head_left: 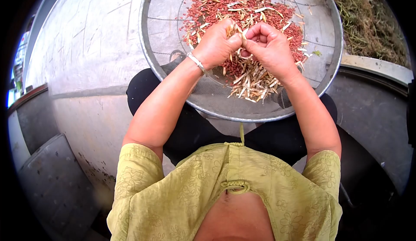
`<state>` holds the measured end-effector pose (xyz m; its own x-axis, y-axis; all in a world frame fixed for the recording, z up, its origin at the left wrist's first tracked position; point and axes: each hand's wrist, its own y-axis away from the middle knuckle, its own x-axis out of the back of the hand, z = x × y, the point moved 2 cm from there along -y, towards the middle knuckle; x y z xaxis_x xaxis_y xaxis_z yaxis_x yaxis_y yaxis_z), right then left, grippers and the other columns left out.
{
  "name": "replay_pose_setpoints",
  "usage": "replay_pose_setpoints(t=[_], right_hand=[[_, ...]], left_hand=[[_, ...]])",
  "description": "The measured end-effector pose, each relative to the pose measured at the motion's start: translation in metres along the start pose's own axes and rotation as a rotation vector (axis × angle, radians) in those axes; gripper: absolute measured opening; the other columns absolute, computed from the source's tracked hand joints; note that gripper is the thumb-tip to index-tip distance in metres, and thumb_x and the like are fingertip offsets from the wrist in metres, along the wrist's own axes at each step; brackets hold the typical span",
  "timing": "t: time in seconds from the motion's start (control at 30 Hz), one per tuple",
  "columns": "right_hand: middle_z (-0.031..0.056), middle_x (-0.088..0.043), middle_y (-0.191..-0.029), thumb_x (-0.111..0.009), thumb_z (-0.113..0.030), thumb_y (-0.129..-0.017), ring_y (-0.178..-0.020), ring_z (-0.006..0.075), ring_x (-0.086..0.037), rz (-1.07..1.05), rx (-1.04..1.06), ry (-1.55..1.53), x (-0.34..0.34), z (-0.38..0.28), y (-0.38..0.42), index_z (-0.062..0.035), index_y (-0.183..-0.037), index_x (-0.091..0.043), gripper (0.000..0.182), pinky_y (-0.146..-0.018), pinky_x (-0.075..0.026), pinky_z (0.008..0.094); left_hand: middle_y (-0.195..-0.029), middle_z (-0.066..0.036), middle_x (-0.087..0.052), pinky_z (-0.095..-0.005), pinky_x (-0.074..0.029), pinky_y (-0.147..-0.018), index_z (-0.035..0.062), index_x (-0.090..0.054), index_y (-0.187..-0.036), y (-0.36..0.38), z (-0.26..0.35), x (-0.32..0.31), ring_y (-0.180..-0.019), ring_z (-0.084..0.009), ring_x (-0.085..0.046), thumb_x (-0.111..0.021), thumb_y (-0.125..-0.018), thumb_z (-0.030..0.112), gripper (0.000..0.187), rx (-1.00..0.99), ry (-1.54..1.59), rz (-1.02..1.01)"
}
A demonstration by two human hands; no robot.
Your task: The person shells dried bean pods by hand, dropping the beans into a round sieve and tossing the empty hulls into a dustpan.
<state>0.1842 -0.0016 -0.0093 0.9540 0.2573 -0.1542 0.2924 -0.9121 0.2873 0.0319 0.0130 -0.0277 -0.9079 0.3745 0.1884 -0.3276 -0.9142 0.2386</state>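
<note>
At the upper middle of the frame, over the sieve [149, 37], the two hands meet at a small bunch of dry pods [233, 28]. The left hand [218, 45] is closed around the bunch, its thumb laid along the near side. The right hand [274, 48] has its thumb and fingertips pinched together at the bunch's right edge, seemingly on a pod there. The pods lie just right of the left palm and left of the right fingertips, so both hands are equally near; their long axis appears to slant from upper left to lower right.

Beneath and beyond the hands spread red beans [216, 5]; nearer the body lies a heap of pale husks [255, 83].

The fingers hide most of the bunch, so how many pods it holds cannot be told, nor whether beans sit inside. The left fingertips are out of sight behind the pods. The sieve's far rim is cut off at the top edge, as are the dry stalks [364, 16] at upper right.
</note>
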Motion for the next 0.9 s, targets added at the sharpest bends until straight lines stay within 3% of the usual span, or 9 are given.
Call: replay_pose_setpoints(t=[0.03,0.1,0.17,0.3,0.4,0.57,0.67,0.73,0.9], right_hand=[[0.0053,-0.062,-0.073,-0.061,-0.007,-0.084,-0.062,0.0117,-0.063,-0.007,0.043,0.028,0.002,0.003,-0.002,-0.0024,-0.084,-0.054,0.008,-0.051,-0.048,0.019],[0.0055,-0.062,-0.073,-0.061,-0.007,-0.083,-0.063,0.0121,-0.063,-0.012,0.086,0.055,0.006,0.002,-0.003,-0.002,-0.084,-0.054,0.009,-0.052,-0.049,0.02],[0.0059,-0.062,-0.073,-0.062,-0.006,-0.082,-0.064,0.0119,-0.063,-0.065,-0.134,-0.082,0.01,0.0,-0.003,-0.0013,-0.086,-0.055,0.009,-0.053,-0.05,0.0207],[0.0061,-0.063,-0.072,-0.058,-0.006,-0.083,-0.064,0.0133,-0.065,0.02,-0.077,0.135,0.004,-0.002,0.0,0.0005,-0.083,-0.058,0.007,-0.051,-0.051,0.0221],[0.0065,-0.063,-0.068,-0.057,-0.005,-0.081,-0.064,0.0147,-0.067,0.058,0.097,0.315,0.003,0.006,0.0,0.0016,-0.079,-0.058,0.007,-0.051,-0.051,0.0238],[0.0067,-0.062,-0.065,-0.057,-0.004,-0.08,-0.061,0.0156,-0.067,0.087,0.124,0.332,0.0,0.004,-0.002,0.0019,-0.074,-0.056,0.008,-0.052,-0.052,0.0252],[0.0068,-0.062,-0.065,-0.056,-0.004,-0.08,-0.059,0.0145,-0.066,0.144,0.284,0.606,0.001,0.005,-0.004,0.0017,-0.074,-0.055,0.009,-0.051,-0.052,0.0246],[0.0071,-0.062,-0.067,-0.056,-0.005,-0.082,-0.06,0.0129,-0.065,0.103,-0.002,0.236,0.001,0.001,-0.005,0.0014,-0.077,-0.054,0.008,-0.05,-0.052,0.0234],[0.0068,-0.063,-0.072,-0.058,-0.005,-0.082,-0.063,0.0114,-0.065,0.063,-0.013,0.102,0.011,0.0,-0.009,0.0008,-0.081,-0.055,0.007,-0.05,-0.052,0.0218]], left_hand=[[-0.065,0.002,-0.05,-0.0185,-0.037,-0.043,0.0048,-0.049,-0.084,0.001,-0.001,0.0,-0.051,-0.0035,-0.044,-0.051,-0.086,0.011,0.007,0.0,0.0,0.002],[-0.068,-0.012,-0.057,-0.0334,-0.045,-0.056,0.0,-0.049,-0.081,0.003,0.002,0.0,-0.063,-0.0192,-0.057,-0.059,-0.081,0.018,0.02,-0.021,-0.138,0.034],[-0.07,-0.015,-0.057,-0.036,-0.045,-0.058,-0.0004,-0.049,-0.081,0.006,0.011,0.001,-0.065,-0.0254,-0.058,-0.058,-0.081,0.019,0.021,-0.082,-0.239,0.034],[-0.074,-0.021,-0.058,-0.0424,-0.045,-0.064,-0.0007,-0.05,-0.083,0.008,0.014,-0.001,-0.072,-0.0385,-0.057,-0.056,-0.082,0.018,0.02,-0.183,-0.407,0.032],[-0.073,-0.022,-0.059,-0.0439,-0.045,-0.066,-0.0011,-0.051,-0.084,0.009,0.017,-0.001,-0.073,-0.0388,-0.057,-0.055,-0.081,0.015,0.017,-0.194,-0.516,0.039],[-0.066,-0.021,-0.053,-0.0441,-0.041,-0.057,-0.0008,-0.045,-0.078,0.008,0.011,-0.005,-0.065,-0.0399,-0.054,-0.053,-0.084,0.014,0.018,-0.297,-0.535,0.109],[-0.069,-0.023,-0.056,-0.0456,-0.042,-0.061,-0.0022,-0.047,-0.081,0.006,0.016,-0.003,-0.069,-0.0402,-0.056,-0.053,-0.083,0.015,0.018,-0.245,-0.544,0.08],[-0.073,-0.024,-0.058,-0.0465,-0.044,-0.065,-0.0035,-0.05,-0.084,0.006,0.017,-0.002,-0.073,-0.0404,-0.057,-0.054,-0.082,0.016,0.02,-0.196,-0.544,0.049],[-0.071,-0.02,-0.056,-0.0414,-0.043,-0.06,-0.0008,-0.048,-0.08,0.008,0.016,0.0,-0.069,-0.0363,-0.056,-0.055,-0.083,0.018,0.021,-0.141,-0.491,0.117]])
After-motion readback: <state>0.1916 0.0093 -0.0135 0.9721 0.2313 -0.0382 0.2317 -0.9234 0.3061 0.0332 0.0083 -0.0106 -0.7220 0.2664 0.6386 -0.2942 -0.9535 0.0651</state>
